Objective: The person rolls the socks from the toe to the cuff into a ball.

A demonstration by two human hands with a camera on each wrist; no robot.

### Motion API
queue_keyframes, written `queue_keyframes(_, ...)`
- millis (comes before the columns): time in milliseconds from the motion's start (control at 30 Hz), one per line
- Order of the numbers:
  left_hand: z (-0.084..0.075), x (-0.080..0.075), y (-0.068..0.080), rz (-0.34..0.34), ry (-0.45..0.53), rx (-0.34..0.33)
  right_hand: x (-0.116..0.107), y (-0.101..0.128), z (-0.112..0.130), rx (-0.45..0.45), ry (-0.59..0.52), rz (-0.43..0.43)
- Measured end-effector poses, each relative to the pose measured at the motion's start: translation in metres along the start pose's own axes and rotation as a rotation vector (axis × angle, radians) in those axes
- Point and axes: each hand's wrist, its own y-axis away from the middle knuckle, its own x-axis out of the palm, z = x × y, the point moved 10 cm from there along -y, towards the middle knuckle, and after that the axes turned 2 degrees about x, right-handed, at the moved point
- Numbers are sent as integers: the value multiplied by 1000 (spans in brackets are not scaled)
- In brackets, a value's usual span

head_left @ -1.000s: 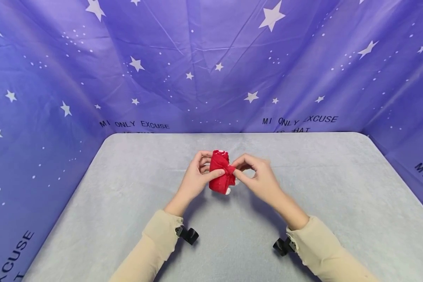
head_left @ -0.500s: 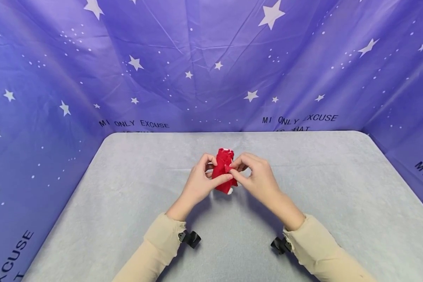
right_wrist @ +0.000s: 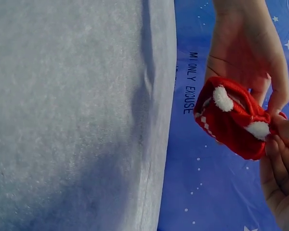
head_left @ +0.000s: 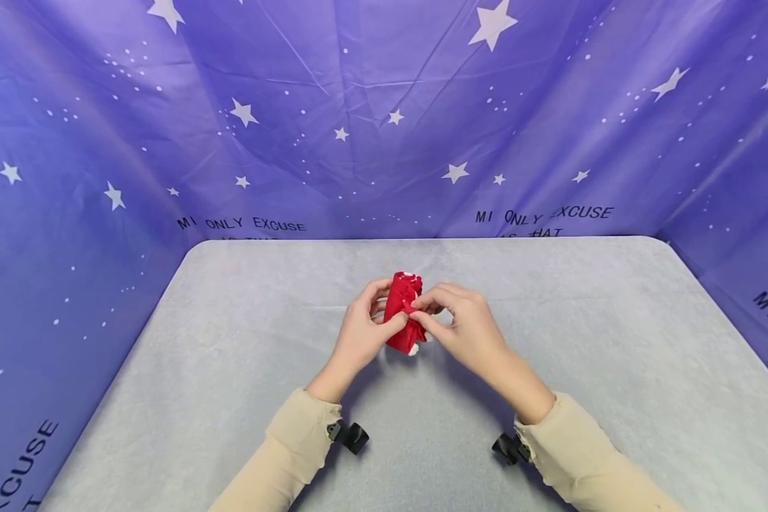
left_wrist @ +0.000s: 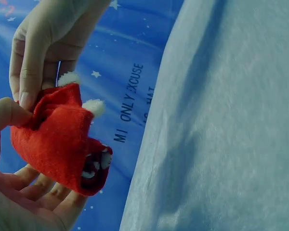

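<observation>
I count two hands over the bench (head_left: pixel 230 341) and one red cloth bundle (head_left: pixel 402 313) between them. The left hand (head_left: pixel 360 333) grips the bundle from its left side, fingers curled behind it and the thumb pressed on the front. The right hand (head_left: pixel 467 327) pinches a fold of the same bundle at its right edge with thumb and forefinger, so both hands are clamped on the one piece of cloth and close enough to touch each other at the fingertips.

The bundle is held just above the grey bench, near its middle, standing roughly upright. From the left wrist view the cloth (left_wrist: pixel 58 139) lies across the left palm (left_wrist: pixel 19 202) with the right hand's fingers (left_wrist: pixel 31 72) coming down on its upper corner. I count two small white tufts there, and a white checked pattern at the lower end (too blurred for me to tell more). The right wrist view shows the cloth (right_wrist: pixel 231 120) rolled into a short tube, again with two white tufts, and the left hand (right_wrist: pixel 245 48) behind it.

Two cream sleeves (head_left: pixel 294 444) cover the forearms, and I see two black clips (head_left: pixel 352 436), one at each wrist. A purple backdrop (head_left: pixel 384 107) with white stars stands around three sides of the bench.
</observation>
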Motion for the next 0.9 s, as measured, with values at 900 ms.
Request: queue_keyframes(900,-20,15,20,295,149,42,-22,-10,-11,214,-255,1)
